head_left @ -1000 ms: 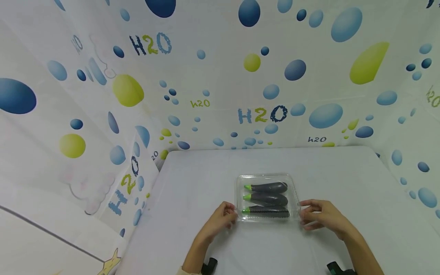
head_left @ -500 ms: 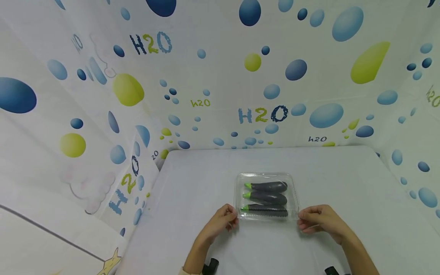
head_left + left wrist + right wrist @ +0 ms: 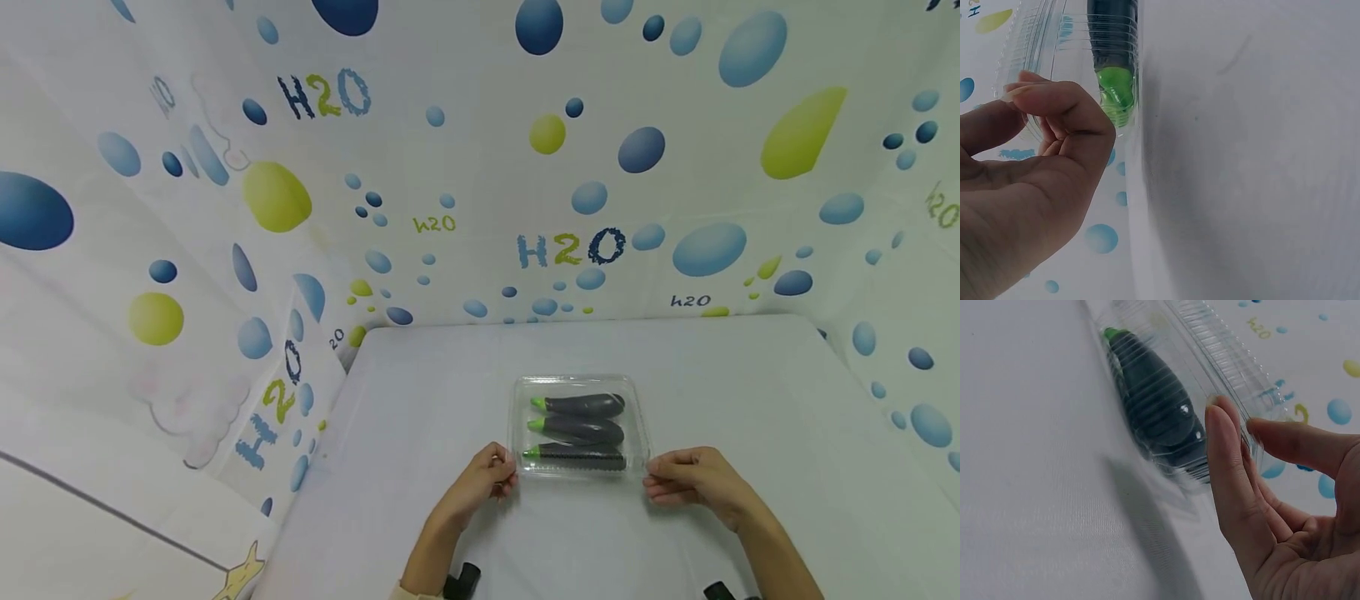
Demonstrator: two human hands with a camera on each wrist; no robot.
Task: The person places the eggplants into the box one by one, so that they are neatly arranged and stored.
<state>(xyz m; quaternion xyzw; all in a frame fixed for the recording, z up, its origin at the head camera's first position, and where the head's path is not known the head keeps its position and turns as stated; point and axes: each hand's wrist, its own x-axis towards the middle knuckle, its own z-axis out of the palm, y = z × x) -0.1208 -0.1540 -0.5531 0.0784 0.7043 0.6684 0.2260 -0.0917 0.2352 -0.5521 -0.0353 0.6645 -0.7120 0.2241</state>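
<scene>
Hands: two bare hands, left hand [image 3: 480,483] and right hand [image 3: 693,483], no rings or gloves in view.
Nails: short and unpainted on the fingers [image 3: 1054,94].
Forearms: bare to the lower frame edge.
Sleeve: a pale cuff edge [image 3: 401,592] at the left arm.
Wrist gear: small black devices [image 3: 461,581] near both wrists.

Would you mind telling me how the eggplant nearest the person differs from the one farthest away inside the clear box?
The nearest eggplant looks straight, slim and ridged; the farthest eggplant is plumper, smooth and slightly curved. The nearest lies by the clear box's front edge, between the left hand and right hand holding its corners; the farthest lies toward the back wall. Both are dark purple with green stem ends pointing left.
</scene>
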